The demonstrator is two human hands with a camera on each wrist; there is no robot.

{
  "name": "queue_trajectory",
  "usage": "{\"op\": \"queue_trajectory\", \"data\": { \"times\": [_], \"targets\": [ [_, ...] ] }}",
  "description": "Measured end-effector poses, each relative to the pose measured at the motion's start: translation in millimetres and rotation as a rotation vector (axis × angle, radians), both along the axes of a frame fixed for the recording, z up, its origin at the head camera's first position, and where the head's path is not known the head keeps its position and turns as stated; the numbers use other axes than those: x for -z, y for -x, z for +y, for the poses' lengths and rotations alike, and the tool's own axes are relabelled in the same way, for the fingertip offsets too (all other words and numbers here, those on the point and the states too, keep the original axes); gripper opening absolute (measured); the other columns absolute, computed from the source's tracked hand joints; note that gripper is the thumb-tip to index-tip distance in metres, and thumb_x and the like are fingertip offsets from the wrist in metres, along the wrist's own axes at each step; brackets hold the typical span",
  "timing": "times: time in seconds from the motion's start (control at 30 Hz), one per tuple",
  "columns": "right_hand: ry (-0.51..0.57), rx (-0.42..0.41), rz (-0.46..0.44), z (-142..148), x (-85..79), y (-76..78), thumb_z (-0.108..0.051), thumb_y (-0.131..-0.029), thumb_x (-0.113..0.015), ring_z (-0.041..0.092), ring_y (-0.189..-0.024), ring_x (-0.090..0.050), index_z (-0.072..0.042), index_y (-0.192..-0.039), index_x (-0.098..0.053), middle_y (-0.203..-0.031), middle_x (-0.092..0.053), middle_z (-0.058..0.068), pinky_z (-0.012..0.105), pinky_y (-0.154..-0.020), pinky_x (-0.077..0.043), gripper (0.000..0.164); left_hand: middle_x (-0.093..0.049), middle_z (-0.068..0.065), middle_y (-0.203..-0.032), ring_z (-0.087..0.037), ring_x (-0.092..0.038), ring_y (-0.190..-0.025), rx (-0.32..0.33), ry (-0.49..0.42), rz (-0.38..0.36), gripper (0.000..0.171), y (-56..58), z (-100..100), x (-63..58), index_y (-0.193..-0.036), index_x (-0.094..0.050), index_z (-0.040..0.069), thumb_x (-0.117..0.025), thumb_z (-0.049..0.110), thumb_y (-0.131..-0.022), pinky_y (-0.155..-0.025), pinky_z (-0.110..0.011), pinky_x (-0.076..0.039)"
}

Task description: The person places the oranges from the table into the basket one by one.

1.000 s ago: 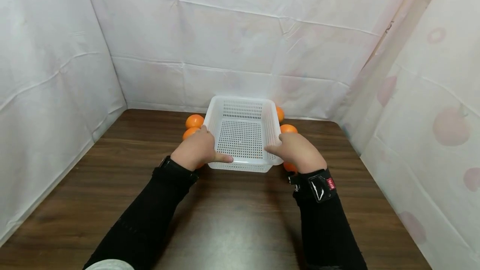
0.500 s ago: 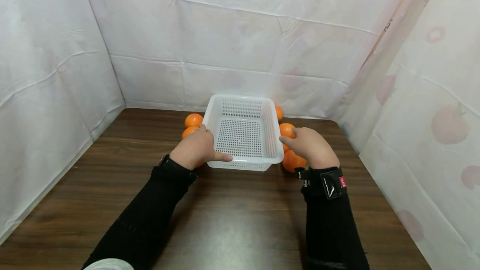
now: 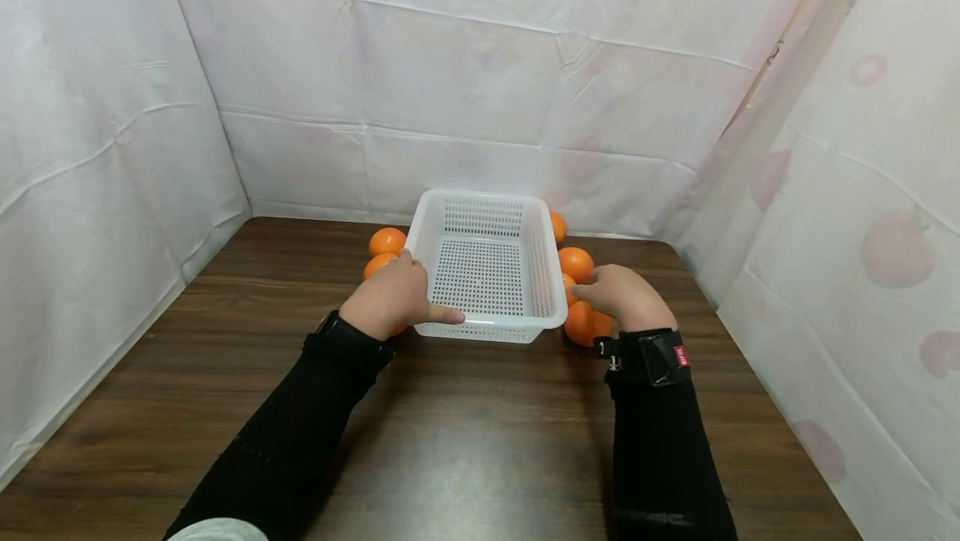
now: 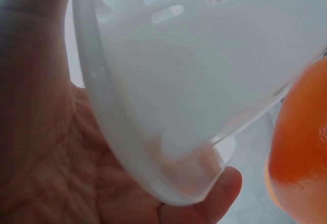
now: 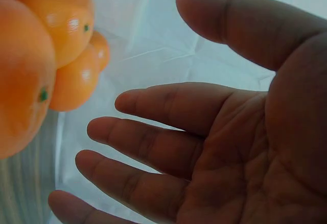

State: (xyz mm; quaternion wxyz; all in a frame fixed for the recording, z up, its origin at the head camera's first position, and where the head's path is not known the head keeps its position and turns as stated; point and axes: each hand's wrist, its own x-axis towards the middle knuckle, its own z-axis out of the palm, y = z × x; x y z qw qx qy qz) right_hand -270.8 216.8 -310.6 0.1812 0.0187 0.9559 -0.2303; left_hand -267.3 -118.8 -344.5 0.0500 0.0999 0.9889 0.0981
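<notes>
A white perforated plastic basket (image 3: pixel 480 274) stands toward the back of the table, with nothing in it. My left hand (image 3: pixel 388 295) grips its near left corner, the thumb along the front rim; in the left wrist view the fingers reach around the basket wall (image 4: pixel 194 91). Beside the basket's right wall, my right hand (image 3: pixel 630 298) hovers close to several oranges, including the nearest orange (image 3: pixel 587 323). In the right wrist view its fingers (image 5: pixel 148 142) are spread and hold nothing, apart from the large orange (image 5: pixel 23 81) at the left.
More oranges lie along the basket's left side, such as the far left orange (image 3: pixel 387 242), partly covered by my left hand. Behind the right side shows another orange (image 3: pixel 558 227). White cloth walls (image 3: pixel 465 91) enclose the brown wooden table (image 3: pixel 465 441) at back and sides.
My right hand has let go of the basket's right side and moved right, beside the oranges, then dipped slightly. The left hand keeps its grip; the basket has hardly moved.
</notes>
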Motion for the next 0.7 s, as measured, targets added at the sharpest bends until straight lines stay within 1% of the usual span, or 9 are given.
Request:
{"op": "queue_trajectory", "data": {
  "times": [0.17, 0.27, 0.33, 0.37, 0.4, 0.47, 0.5, 0.53, 0.7],
  "targets": [
    [0.003, 0.011, -0.04, 2.0, 8.0, 5.2, -0.049, -0.102, -0.063, 0.043, -0.135, -0.054, -0.003, -0.154, -0.05, -0.158, -0.052, 0.022, 0.063, -0.109, -0.046, 0.07, -0.052, -0.029, -0.145, -0.03, -0.061, -0.095, -0.004, 0.009, 0.005, 0.104, 1.1, -0.7, 1.2, -0.116, -0.062, -0.002, -0.074, 0.09, -0.069, -0.084, -0.038, -0.054],
    [-0.004, 0.011, -0.044, 3.6, 12.8, 7.2, -0.048, -0.1, -0.066, 0.039, -0.126, -0.058, -0.003, -0.147, -0.057, -0.151, -0.057, 0.02, 0.059, -0.102, -0.05, 0.066, -0.046, -0.033, -0.156, -0.032, -0.061, -0.101, -0.006, 0.011, 0.002, 0.109, 2.2, -0.9, 2.0, -0.122, -0.061, -0.004, -0.074, 0.091, -0.069, -0.091, -0.042, -0.055],
    [-0.01, 0.011, -0.039, 4.8, 16.1, 8.1, -0.047, -0.098, -0.068, 0.033, -0.108, -0.061, -0.005, -0.122, -0.068, -0.124, -0.067, 0.015, 0.051, -0.091, -0.053, 0.049, -0.04, -0.036, -0.161, -0.034, -0.061, -0.107, -0.005, 0.018, -0.001, 0.112, 2.4, -0.5, 1.7, -0.126, -0.061, -0.006, -0.073, 0.091, -0.07, -0.096, -0.044, -0.055],
    [-0.009, 0.013, -0.036, 5.5, 17.6, 8.4, -0.046, -0.097, -0.068, 0.03, -0.098, -0.061, -0.007, -0.107, -0.069, -0.107, -0.066, 0.01, 0.046, -0.084, -0.051, 0.04, -0.038, -0.036, -0.163, -0.034, -0.061, -0.109, -0.005, 0.021, -0.003, 0.114, 2.4, -0.2, 1.4, -0.128, -0.061, -0.007, -0.073, 0.091, -0.07, -0.098, -0.045, -0.055],
    [-0.01, 0.01, -0.028, 5.9, 19.3, 9.3, -0.045, -0.096, -0.069, 0.026, -0.09, -0.058, -0.01, -0.093, -0.066, -0.094, -0.061, 0.005, 0.043, -0.08, -0.049, 0.035, -0.035, -0.037, -0.164, -0.035, -0.06, -0.11, -0.006, 0.022, -0.006, 0.115, 2.4, 0.0, 1.2, -0.13, -0.061, -0.007, -0.073, 0.09, -0.071, -0.1, -0.046, -0.055],
    [-0.016, 0.008, -0.024, 6.0, 22.0, 10.2, -0.042, -0.095, -0.069, 0.022, -0.08, -0.051, -0.016, -0.076, -0.052, -0.078, -0.044, -0.001, 0.039, -0.074, -0.044, 0.037, -0.034, -0.037, -0.165, -0.035, -0.06, -0.112, -0.009, 0.022, -0.012, 0.116, 2.1, 0.2, 0.5, -0.132, -0.06, -0.008, -0.073, 0.09, -0.071, -0.101, -0.046, -0.055],
    [-0.02, 0.007, -0.023, 5.9, 23.1, 10.6, -0.041, -0.095, -0.069, 0.021, -0.077, -0.048, -0.018, -0.071, -0.044, -0.075, -0.036, -0.002, 0.038, -0.073, -0.041, 0.041, -0.033, -0.037, -0.165, -0.035, -0.06, -0.112, -0.009, 0.023, -0.014, 0.115, 2.1, 0.3, 0.4, -0.132, -0.061, -0.007, -0.073, 0.09, -0.072, -0.102, -0.046, -0.054],
    [-0.023, 0.001, -0.023, 5.7, 24.1, 11.0, -0.039, -0.095, -0.069, 0.02, -0.076, -0.048, -0.019, -0.07, -0.043, -0.074, -0.036, -0.003, 0.038, -0.073, -0.041, 0.041, -0.033, -0.037, -0.165, -0.035, -0.06, -0.112, -0.011, 0.021, -0.016, 0.115, 2.0, 0.2, 0.4, -0.132, -0.061, -0.008, -0.073, 0.089, -0.072, -0.102, -0.046, -0.054],
    [-0.046, -0.018, -0.029, 4.5, 27.6, 12.9, -0.037, -0.093, -0.071, 0.025, -0.089, -0.054, -0.018, -0.076, -0.048, -0.084, -0.049, 0.001, 0.041, -0.08, -0.046, 0.035, -0.032, -0.037, -0.165, -0.035, -0.059, -0.112, -0.015, 0.01, -0.021, 0.112, 1.7, -0.4, 0.3, -0.128, -0.064, -0.007, -0.074, 0.089, -0.071, -0.101, -0.046, -0.055]
  ]
}}
